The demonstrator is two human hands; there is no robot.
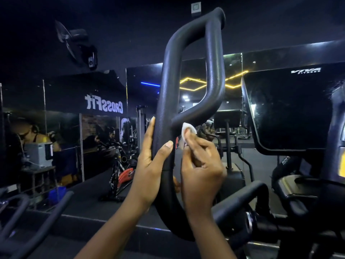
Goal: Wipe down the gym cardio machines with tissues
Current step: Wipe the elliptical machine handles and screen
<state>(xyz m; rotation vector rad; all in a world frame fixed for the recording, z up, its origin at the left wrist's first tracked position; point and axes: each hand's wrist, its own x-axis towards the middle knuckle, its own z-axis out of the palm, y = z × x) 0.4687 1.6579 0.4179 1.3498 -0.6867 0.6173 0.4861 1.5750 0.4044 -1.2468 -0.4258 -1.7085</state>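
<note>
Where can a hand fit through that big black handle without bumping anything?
Through the long gap inside the handle loop, between its straight bar and its curved bar, above the joint. Lower down it is crowded: the left hand grips the straight bar and the right hand holds the tissue at the joint.
</note>
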